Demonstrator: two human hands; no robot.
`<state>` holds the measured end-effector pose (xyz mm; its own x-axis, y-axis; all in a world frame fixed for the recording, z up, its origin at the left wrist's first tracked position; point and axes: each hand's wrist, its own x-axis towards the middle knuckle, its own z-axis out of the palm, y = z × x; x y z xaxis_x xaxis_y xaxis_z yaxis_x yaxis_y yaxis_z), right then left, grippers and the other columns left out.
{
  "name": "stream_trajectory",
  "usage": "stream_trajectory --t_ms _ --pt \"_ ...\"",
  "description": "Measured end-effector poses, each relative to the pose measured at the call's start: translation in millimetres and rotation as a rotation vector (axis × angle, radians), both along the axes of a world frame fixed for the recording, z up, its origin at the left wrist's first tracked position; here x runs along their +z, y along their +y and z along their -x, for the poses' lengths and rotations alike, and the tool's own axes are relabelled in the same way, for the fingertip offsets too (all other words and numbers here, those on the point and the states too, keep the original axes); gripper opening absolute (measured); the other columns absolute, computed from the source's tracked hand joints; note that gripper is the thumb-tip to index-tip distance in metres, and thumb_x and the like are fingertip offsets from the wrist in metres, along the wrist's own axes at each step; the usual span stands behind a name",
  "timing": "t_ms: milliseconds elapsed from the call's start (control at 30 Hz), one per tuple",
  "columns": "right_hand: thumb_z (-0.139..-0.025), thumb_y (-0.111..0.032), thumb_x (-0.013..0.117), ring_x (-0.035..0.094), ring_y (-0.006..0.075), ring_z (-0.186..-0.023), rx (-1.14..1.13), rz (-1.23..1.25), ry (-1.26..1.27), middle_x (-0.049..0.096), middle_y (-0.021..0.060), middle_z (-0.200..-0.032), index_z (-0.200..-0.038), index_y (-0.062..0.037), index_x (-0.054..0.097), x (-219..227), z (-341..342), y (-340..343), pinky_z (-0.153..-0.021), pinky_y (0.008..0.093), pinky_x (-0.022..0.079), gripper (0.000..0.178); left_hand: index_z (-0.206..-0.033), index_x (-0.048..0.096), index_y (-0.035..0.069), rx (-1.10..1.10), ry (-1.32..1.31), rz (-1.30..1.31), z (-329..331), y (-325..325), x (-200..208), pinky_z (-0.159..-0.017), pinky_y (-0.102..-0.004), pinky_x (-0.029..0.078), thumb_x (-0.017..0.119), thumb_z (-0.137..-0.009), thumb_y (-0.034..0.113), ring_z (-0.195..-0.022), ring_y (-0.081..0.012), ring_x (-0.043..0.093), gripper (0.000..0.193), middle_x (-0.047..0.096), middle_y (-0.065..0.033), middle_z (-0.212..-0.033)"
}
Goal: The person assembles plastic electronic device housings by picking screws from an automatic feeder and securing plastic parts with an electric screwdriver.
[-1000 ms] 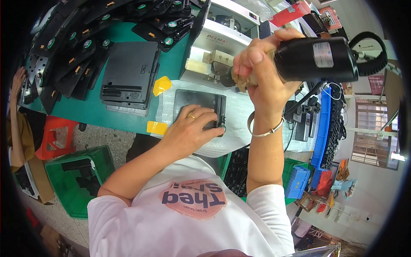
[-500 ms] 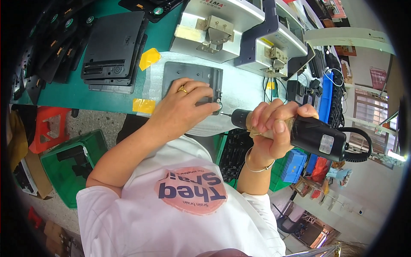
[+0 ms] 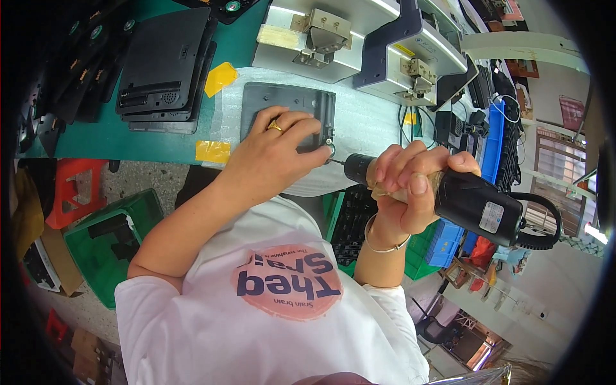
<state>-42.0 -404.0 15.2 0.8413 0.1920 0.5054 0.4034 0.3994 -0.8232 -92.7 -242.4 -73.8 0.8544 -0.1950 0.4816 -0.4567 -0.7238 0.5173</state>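
Observation:
A dark grey plastic housing (image 3: 269, 95) lies flat on a whitish foam sheet at the bench's near edge. Over it rests my left hand (image 3: 279, 144), fingers curled on the surface and thumb reaching to the right edge, where small metal parts (image 3: 329, 141) sit. My right hand (image 3: 414, 183) is wrapped round a black corded electric screwdriver (image 3: 478, 208), held nearly level with tape or wrapping under the fingers. Its thin bit (image 3: 337, 161) points left, close to my left thumb at the housing's corner. Whether the bit touches a screw is too small to tell.
Dark housings (image 3: 163, 61) are stacked to the left, beside more black panels (image 3: 90, 77). Two grey machines with metal fixtures (image 3: 324, 38) stand behind. Yellow tape pieces (image 3: 213, 151) stick near the foam. Cables and a blue tray (image 3: 496, 138) lie right; a green crate (image 3: 115, 237) stands below left.
The screwdriver's bit has come slightly closer to the housing's near right corner and my left thumb. My left hand keeps its place on the housing. The whole view has shifted a little.

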Motion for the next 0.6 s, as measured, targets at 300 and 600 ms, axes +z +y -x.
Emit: stream_trajectory --t_ms 300,600 --pt "-0.083 -0.007 0.072 0.048 0.0164 -0.047 -0.006 0.014 0.003 0.05 0.005 -0.063 -0.112 -0.0116 0.034 -1 1 2 -0.046 0.0324 0.049 0.048 -0.095 0.07 0.017 -0.004 0.017 0.014 1 0 0 -0.098 -0.0447 0.039 0.07 -0.075 0.014 -0.109 -0.0226 0.054 0.02 0.057 -0.0036 -0.105" --pt "-0.08 -0.002 0.073 0.05 0.0162 -0.047 0.062 0.081 -0.08 0.052 0.006 -0.067 -0.103 -0.011 0.031 -9 -4 12 -0.046 0.0308 0.051 0.049 -0.095 0.07 0.017 -0.005 0.027 0.039 -1 1 0 -0.097 -0.0441 0.038 0.07 -0.077 0.015 -0.109 -0.0235 0.054 0.018 0.057 -0.004 -0.104"
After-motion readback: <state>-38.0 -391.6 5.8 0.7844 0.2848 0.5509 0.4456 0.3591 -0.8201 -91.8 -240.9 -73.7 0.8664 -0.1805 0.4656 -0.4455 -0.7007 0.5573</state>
